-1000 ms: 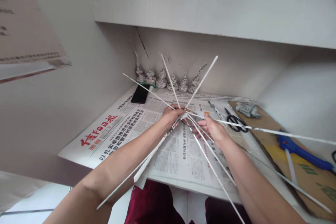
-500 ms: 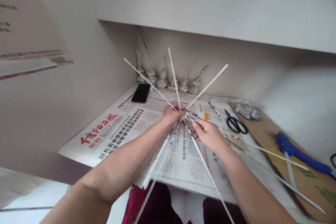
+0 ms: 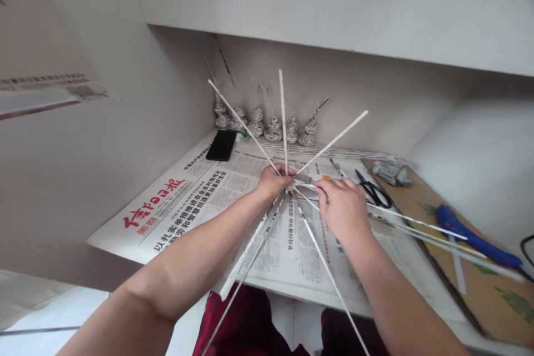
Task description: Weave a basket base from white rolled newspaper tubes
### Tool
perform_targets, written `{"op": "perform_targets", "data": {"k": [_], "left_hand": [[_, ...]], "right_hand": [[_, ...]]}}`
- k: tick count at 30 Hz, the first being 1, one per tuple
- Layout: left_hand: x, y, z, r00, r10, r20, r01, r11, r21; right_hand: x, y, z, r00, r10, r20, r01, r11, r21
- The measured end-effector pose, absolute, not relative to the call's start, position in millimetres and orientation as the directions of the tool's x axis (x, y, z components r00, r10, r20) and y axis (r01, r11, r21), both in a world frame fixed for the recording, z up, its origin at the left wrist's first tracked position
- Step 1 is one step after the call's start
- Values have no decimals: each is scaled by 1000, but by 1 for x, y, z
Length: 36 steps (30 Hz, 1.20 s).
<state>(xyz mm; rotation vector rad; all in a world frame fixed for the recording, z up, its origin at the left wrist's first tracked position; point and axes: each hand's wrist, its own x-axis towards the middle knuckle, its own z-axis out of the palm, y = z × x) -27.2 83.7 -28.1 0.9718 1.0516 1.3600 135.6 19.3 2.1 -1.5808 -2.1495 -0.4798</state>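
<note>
Several thin rolled-paper sticks cross at one centre and fan out like spokes above the newspaper. My left hand is closed around that crossing, thumb on top, so part of the join is hidden. To the right of the centre, my right hand pinches paper sticks that run out to the right past it. Other spokes reach up and away, and some slant down toward my lap. Exactly how many sticks lie in my right fingers cannot be made out.
Along the back wall stand several woven gourd-shaped pieces. A black phone lies at the left back. At the right are black scissors, a crumpled grey cloth and a blue glue gun on cardboard. A shelf front overhangs the table.
My right hand has moved outward to the right from the centre and turned palm down. The sticks at the right have swung upward and closer together. My left hand keeps its hold.
</note>
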Motion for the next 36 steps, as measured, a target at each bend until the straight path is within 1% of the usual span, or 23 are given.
{"op": "perform_targets", "data": {"k": [3, 6, 8, 10, 13, 16, 19, 22, 23, 25, 27, 29, 30, 32, 36], "left_hand": [[-26, 83, -30, 1, 1000, -22, -262, 21, 965], [-26, 81, -28, 66, 994, -92, -294, 108, 950], [-26, 80, -25, 92, 987, -135, -322, 158, 933], [-26, 80, -24, 105, 982, -155, -348, 182, 920], [-27, 81, -24, 98, 985, -143, -373, 169, 912], [-28, 81, -25, 82, 990, -118, -381, 141, 914], [-27, 81, -24, 98, 987, -124, -393, 153, 907], [-25, 79, -22, 121, 981, -152, -415, 189, 890], [-25, 79, -21, 130, 979, -156, -427, 198, 882], [-25, 78, -20, 154, 976, -153, -451, 207, 868], [-25, 78, -19, 181, 973, -143, -469, 213, 857], [-25, 78, -20, 202, 970, -132, -477, 215, 852], [-25, 78, -20, 210, 970, -123, -478, 212, 853], [-24, 79, -23, 217, 971, -103, -475, 197, 858], [-24, 81, -27, 198, 976, -92, -461, 175, 870]], "right_hand": [[134, 17, 5, -271, 741, 614, 952, 301, 56], [136, 18, 6, -237, 682, 692, 953, 300, 31], [138, 20, 5, -198, 675, 711, 960, 281, 1], [140, 22, 3, -185, 721, 668, 958, 283, -41], [140, 27, -4, -178, 840, 513, 949, 285, -137], [141, 31, -8, -119, 923, 365, 938, 225, -264], [142, 35, -9, -69, 960, 271, 918, 168, -361], [142, 38, -13, -67, 969, 240, 897, 164, -411], [142, 40, -15, -71, 969, 236, 873, 175, -456], [141, 43, -22, -72, 972, 225, 767, 198, -611], [140, 47, -28, -68, 981, 182, 578, 188, -794], [138, 48, -31, -52, 993, 103, 374, 115, -920], [137, 48, -30, -39, 997, 64, 296, 73, -952], [135, 47, -27, 11, 1000, 23, 202, 21, -979], [132, 45, -18, 111, 993, 48, 134, 33, -990]]}}
